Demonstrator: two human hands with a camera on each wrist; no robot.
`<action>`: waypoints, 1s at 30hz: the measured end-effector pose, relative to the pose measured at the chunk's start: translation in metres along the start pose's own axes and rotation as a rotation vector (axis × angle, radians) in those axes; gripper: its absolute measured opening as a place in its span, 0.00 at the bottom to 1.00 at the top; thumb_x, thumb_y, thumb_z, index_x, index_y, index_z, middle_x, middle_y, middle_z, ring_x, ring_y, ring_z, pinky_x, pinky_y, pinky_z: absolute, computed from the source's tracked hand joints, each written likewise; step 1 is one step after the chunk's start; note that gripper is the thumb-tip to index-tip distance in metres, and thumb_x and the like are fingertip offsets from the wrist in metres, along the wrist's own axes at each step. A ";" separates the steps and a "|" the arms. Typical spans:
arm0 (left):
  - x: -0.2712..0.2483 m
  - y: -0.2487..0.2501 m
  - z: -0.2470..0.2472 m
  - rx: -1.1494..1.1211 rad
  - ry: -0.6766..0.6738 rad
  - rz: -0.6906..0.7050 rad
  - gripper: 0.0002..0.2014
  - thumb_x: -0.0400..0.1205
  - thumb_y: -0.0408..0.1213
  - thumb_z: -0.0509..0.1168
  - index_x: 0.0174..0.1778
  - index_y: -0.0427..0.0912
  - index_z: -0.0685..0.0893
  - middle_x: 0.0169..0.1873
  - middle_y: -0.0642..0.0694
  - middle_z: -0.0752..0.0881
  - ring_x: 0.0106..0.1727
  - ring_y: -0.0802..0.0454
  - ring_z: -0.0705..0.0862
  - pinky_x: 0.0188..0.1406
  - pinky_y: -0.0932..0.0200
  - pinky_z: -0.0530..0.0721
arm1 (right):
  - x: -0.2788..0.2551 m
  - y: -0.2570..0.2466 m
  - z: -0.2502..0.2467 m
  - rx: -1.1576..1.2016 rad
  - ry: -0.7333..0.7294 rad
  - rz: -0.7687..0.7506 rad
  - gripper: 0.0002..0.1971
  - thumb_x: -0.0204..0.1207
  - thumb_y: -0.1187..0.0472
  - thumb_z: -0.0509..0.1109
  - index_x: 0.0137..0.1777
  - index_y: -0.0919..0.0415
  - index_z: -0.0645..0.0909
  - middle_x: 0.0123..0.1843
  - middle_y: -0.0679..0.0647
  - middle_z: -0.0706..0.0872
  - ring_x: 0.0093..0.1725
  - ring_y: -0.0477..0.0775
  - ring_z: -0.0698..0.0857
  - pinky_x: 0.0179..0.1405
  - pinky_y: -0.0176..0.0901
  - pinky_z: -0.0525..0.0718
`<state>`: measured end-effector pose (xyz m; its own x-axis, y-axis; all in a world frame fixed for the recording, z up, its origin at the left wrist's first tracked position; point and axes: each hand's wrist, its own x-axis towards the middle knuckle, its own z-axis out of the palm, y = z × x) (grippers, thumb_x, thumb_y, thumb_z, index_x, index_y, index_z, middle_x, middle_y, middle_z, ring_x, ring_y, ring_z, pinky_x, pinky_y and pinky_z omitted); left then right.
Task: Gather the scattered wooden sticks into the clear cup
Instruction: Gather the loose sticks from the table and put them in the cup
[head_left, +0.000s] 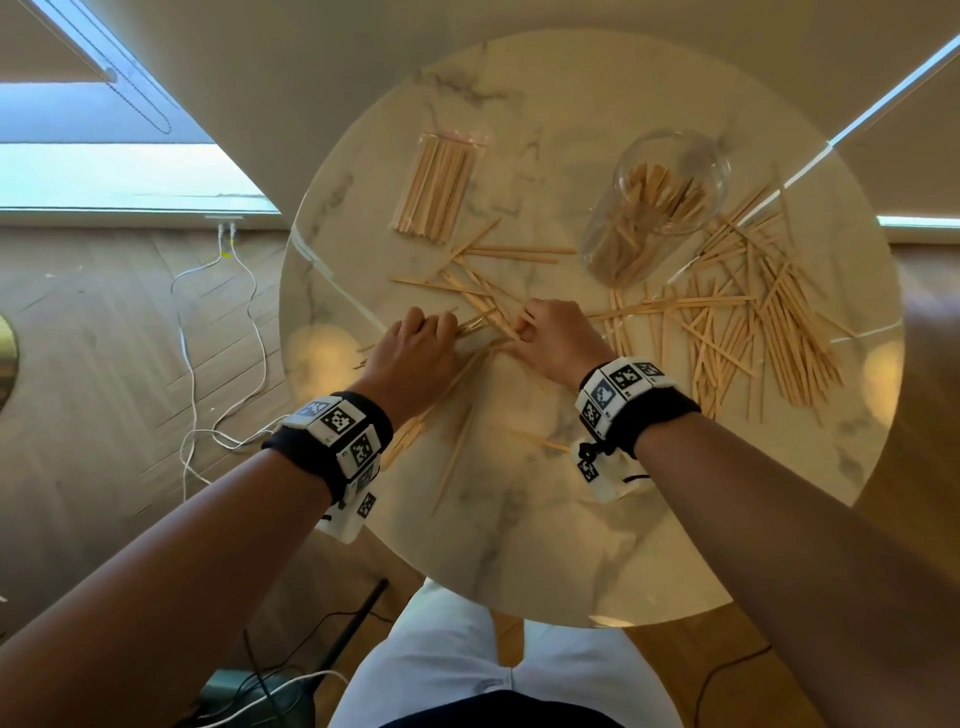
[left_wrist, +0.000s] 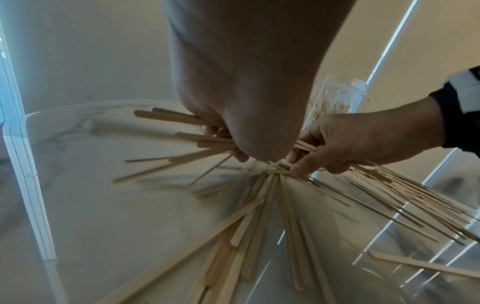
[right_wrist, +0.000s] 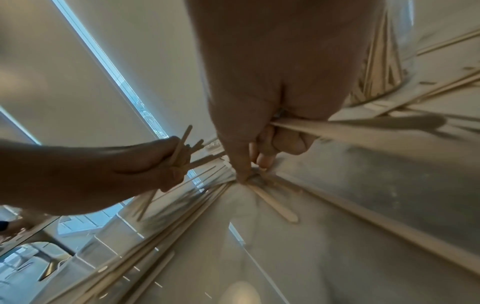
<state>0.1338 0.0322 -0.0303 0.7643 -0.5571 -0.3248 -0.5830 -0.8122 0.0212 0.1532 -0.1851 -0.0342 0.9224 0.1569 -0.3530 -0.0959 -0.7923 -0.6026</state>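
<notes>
Thin wooden sticks (head_left: 748, 322) lie scattered over the round marble table (head_left: 519, 545), thickest at the right. The clear cup (head_left: 654, 208) stands at the back right, partly filled with sticks. My left hand (head_left: 415, 343) grips a bundle of sticks (left_wrist: 182, 121) near the table's middle, fingers curled round them. Close beside it, my right hand (head_left: 550, 332) holds sticks (right_wrist: 311, 128) in its curled fingers, while its thumb and a fingertip pinch at sticks lying on the table (right_wrist: 272, 199). The two hands almost touch.
A clear packet of bundled sticks (head_left: 436, 187) lies at the back left of the table. Loose sticks (head_left: 457, 457) lie near the front under my wrists. White cables (head_left: 192, 364) trail on the wooden floor to the left.
</notes>
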 end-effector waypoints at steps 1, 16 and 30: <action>0.000 -0.002 -0.001 0.012 0.020 0.011 0.33 0.88 0.30 0.26 0.63 0.31 0.79 0.49 0.35 0.75 0.40 0.41 0.74 0.46 0.43 0.83 | 0.000 0.000 0.001 0.007 0.004 0.015 0.13 0.73 0.55 0.84 0.43 0.58 0.82 0.40 0.51 0.85 0.41 0.53 0.84 0.43 0.45 0.82; 0.009 -0.009 -0.018 -0.455 0.158 -0.190 0.16 0.94 0.49 0.51 0.55 0.38 0.73 0.36 0.49 0.79 0.30 0.46 0.79 0.33 0.52 0.77 | -0.026 0.012 -0.032 -0.215 -0.230 0.134 0.07 0.86 0.55 0.61 0.47 0.56 0.72 0.49 0.57 0.80 0.47 0.61 0.81 0.46 0.51 0.79; 0.013 0.004 -0.024 -0.354 -0.148 -0.184 0.25 0.89 0.55 0.61 0.72 0.39 0.71 0.67 0.37 0.80 0.64 0.30 0.84 0.59 0.40 0.85 | -0.079 0.034 -0.033 -0.277 -0.142 0.270 0.14 0.86 0.43 0.60 0.51 0.54 0.73 0.40 0.53 0.79 0.42 0.64 0.81 0.35 0.50 0.73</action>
<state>0.1480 0.0170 -0.0120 0.7838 -0.3873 -0.4855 -0.2901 -0.9195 0.2653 0.0896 -0.2441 -0.0035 0.8150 -0.0142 -0.5794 -0.2054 -0.9419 -0.2658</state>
